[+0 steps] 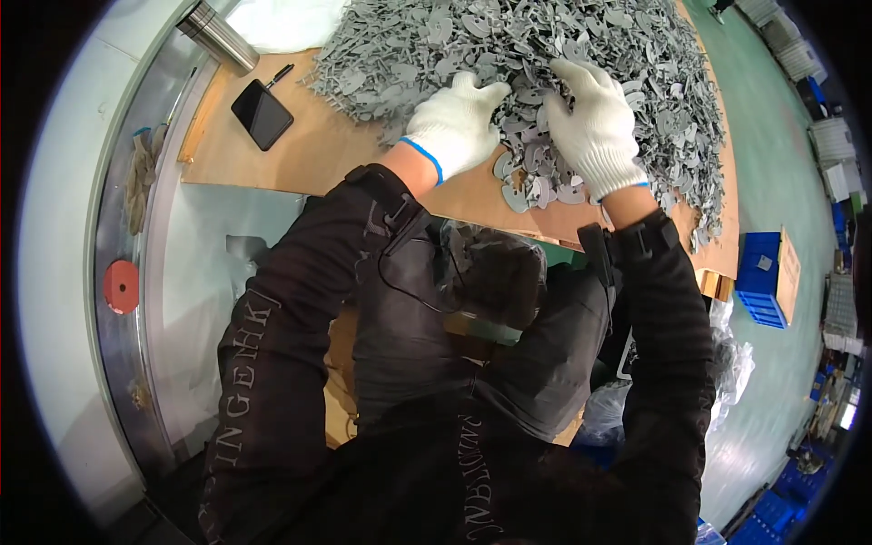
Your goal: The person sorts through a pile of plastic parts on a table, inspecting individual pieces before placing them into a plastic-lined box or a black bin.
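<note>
A big heap of small flat grey pieces (518, 45), many curved or hook-shaped, is spread over the wooden table (245, 168). My left hand (457, 123), in a white knit glove with a blue cuff edge, rests at the heap's near left side, its thumb apart from its bent fingers. My right hand (595, 125) wears the same kind of glove and reaches onto the heap, with a gap between thumb and fingers. No piece shows plainly in either grasp. Between my hands and the table's near edge lie several loose grey pieces (536, 186).
A black phone (262, 114), a pen (280, 75) and a steel tumbler (218, 38) are at the left, beside a white bag (286, 23). A blue crate (761, 277) stands on the green floor to the right. Clear plastic wrap (727, 363) hangs by my right arm.
</note>
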Demonstrator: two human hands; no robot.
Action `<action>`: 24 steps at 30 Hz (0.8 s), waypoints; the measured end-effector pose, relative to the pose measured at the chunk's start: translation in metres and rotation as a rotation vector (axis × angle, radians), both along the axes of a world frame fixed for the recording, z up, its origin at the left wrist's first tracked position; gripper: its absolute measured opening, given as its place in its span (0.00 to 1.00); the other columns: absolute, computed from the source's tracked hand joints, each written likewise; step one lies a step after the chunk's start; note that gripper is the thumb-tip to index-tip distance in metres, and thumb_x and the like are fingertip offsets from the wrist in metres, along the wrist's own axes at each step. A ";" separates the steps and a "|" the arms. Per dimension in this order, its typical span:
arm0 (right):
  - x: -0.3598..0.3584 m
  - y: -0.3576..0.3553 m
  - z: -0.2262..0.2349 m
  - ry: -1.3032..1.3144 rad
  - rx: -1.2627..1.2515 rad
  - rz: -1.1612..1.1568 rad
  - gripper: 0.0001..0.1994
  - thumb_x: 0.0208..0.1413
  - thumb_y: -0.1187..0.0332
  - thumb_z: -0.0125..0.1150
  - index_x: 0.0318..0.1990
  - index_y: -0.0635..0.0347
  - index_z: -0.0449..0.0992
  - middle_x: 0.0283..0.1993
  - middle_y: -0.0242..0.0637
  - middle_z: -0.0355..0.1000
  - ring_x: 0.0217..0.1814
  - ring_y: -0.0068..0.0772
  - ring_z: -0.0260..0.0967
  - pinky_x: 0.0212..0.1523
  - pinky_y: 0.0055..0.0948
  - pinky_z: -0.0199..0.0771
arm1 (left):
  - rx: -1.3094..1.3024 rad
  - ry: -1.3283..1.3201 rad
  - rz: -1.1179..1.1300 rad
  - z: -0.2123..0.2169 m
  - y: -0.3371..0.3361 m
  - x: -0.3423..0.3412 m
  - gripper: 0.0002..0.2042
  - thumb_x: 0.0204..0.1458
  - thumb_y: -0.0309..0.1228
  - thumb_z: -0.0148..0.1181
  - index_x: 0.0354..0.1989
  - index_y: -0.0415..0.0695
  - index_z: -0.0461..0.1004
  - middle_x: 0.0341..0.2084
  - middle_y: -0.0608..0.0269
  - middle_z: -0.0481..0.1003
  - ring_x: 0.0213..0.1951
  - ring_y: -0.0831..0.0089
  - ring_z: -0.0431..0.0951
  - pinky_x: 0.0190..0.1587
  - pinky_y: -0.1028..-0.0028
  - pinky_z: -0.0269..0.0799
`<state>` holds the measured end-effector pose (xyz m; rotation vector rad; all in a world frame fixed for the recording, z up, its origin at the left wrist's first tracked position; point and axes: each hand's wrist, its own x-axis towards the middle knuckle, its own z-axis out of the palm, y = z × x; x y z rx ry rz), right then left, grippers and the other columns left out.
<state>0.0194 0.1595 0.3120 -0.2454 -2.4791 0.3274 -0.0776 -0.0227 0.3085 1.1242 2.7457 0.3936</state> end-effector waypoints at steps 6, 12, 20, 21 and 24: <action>-0.052 0.008 0.008 -0.061 0.099 -0.043 0.28 0.60 0.58 0.68 0.69 0.47 0.76 0.76 0.47 0.68 0.74 0.57 0.68 0.74 0.49 0.71 | 0.118 -0.037 -0.041 -0.011 0.008 -0.022 0.18 0.64 0.35 0.60 0.63 0.55 0.78 0.61 0.46 0.73 0.57 0.41 0.81 0.61 0.50 0.79; -0.084 0.003 0.018 -0.079 0.266 -0.007 0.27 0.61 0.57 0.69 0.68 0.48 0.78 0.74 0.46 0.70 0.72 0.58 0.70 0.72 0.49 0.73 | 0.372 -0.016 -0.083 -0.026 0.002 -0.056 0.17 0.64 0.37 0.61 0.60 0.52 0.80 0.56 0.50 0.78 0.53 0.43 0.83 0.60 0.50 0.80; -0.092 0.030 0.024 -0.138 0.022 0.054 0.19 0.66 0.58 0.66 0.61 0.53 0.83 0.59 0.46 0.80 0.62 0.51 0.78 0.63 0.48 0.79 | 0.764 -0.729 0.176 0.000 -0.006 -0.053 0.16 0.65 0.33 0.62 0.58 0.42 0.79 0.42 0.62 0.84 0.41 0.64 0.85 0.48 0.63 0.83; -0.090 0.033 0.025 -0.061 -0.124 0.062 0.17 0.65 0.61 0.67 0.57 0.55 0.84 0.55 0.47 0.82 0.58 0.49 0.80 0.60 0.45 0.80 | 0.834 -0.803 0.150 -0.008 -0.008 -0.057 0.16 0.65 0.34 0.63 0.58 0.41 0.79 0.41 0.63 0.83 0.41 0.67 0.85 0.47 0.66 0.83; -0.083 0.038 0.031 0.097 -0.420 0.084 0.12 0.64 0.65 0.68 0.50 0.60 0.87 0.47 0.49 0.84 0.51 0.44 0.83 0.56 0.38 0.81 | 0.971 -0.943 0.103 -0.013 -0.018 -0.064 0.18 0.65 0.34 0.66 0.59 0.39 0.78 0.39 0.65 0.81 0.41 0.72 0.83 0.46 0.71 0.82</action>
